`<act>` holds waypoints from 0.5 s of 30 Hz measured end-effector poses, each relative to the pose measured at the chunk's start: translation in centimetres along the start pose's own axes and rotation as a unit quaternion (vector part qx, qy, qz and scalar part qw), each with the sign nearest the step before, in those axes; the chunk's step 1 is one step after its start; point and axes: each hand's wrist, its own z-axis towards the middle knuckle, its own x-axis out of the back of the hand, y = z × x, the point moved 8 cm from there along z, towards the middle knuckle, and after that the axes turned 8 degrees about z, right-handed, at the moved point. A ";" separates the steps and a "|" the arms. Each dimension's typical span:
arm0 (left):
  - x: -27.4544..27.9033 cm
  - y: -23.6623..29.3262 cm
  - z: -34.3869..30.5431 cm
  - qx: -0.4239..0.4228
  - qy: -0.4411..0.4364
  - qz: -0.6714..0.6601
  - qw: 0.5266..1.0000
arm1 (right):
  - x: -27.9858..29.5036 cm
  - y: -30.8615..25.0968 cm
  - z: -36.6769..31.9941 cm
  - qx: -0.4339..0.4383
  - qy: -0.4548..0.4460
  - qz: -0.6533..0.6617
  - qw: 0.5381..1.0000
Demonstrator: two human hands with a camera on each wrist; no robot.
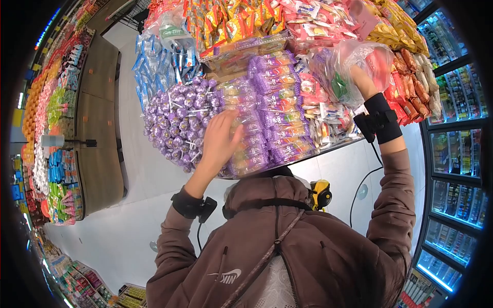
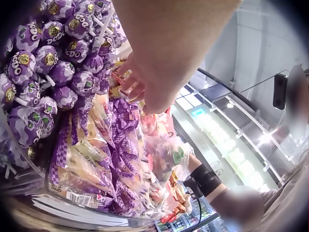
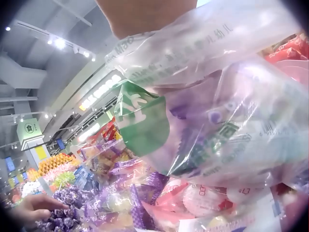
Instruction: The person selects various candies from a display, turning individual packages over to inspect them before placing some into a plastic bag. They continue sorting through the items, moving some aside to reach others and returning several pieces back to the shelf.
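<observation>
My left hand (image 1: 220,138) reaches over the border between purple-wrapped lollipops (image 1: 177,120) and purple-edged candy packs (image 1: 280,110), fingers extended and holding nothing. In the right wrist view the same hand (image 3: 34,210) shows beside the lollipops. My right hand (image 1: 361,81) grips a clear plastic bag (image 1: 377,64) with green print; its fingers are mostly hidden by the film. Through the bag (image 3: 203,121) in the right wrist view, some purple-wrapped pieces show. Pink and white packets (image 3: 203,198) lie just under it.
Orange-yellow packets (image 1: 236,23) fill the stand's back, with a clear divider (image 1: 246,51) before them. Blue packets (image 1: 149,66) sit left, red and brown packets (image 1: 408,87) right. Another candy shelf (image 1: 56,118) stands across the aisle; lit coolers (image 1: 457,143) line the right.
</observation>
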 end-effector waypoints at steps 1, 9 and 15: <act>0.1 0.0 0.1 0.001 0.001 -0.004 1.000 | 0.1 0.0 -0.1 -0.001 0.001 0.008 1.000; 0.9 -0.2 0.7 0.013 0.014 -0.031 0.999 | 5.2 3.2 -2.3 -0.167 0.074 0.396 0.900; 1.2 0.8 1.4 -0.003 0.024 -0.063 0.998 | 16.4 1.6 -10.9 -0.147 0.454 0.459 0.749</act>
